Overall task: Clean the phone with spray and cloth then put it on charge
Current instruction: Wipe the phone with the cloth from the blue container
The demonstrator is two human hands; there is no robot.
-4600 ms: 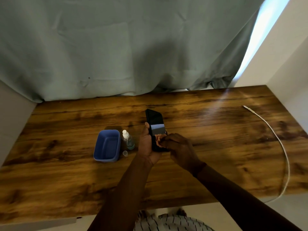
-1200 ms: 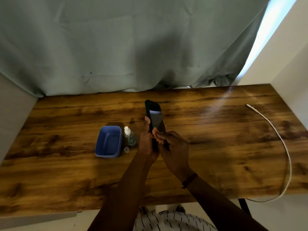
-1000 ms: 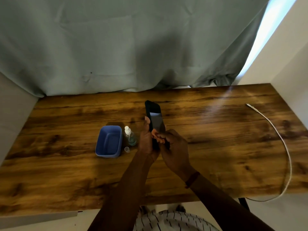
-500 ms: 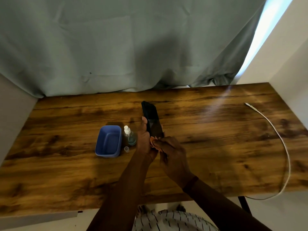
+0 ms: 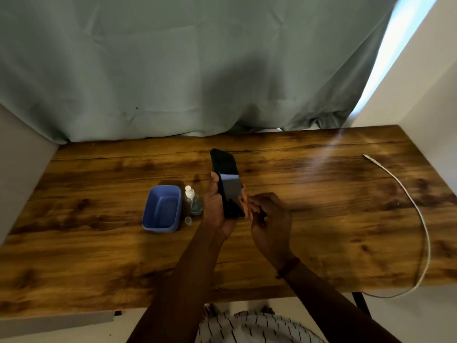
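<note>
My left hand (image 5: 214, 206) grips a black phone (image 5: 226, 180) by its lower half and holds it upright above the wooden table (image 5: 321, 219), screen toward me. My right hand (image 5: 268, 221) sits just right of the phone's lower edge, fingers curled on a small orange cloth (image 5: 247, 206) that touches the phone's right side. A small clear spray bottle (image 5: 193, 200) with a white nozzle stands left of my left hand, its loose cap (image 5: 188, 220) lying in front of it. A white charging cable (image 5: 405, 194) curves along the table's right side, plug end at the back.
A blue plastic tub (image 5: 162, 209) stands left of the spray bottle. A grey-green curtain (image 5: 197, 70) hangs behind the table. White walls close in on the right and left. The cable runs off the table's front right edge.
The phone has turned so its screen faces me more. My right hand with the cloth has slid off the screen, down to the phone's lower right edge.
</note>
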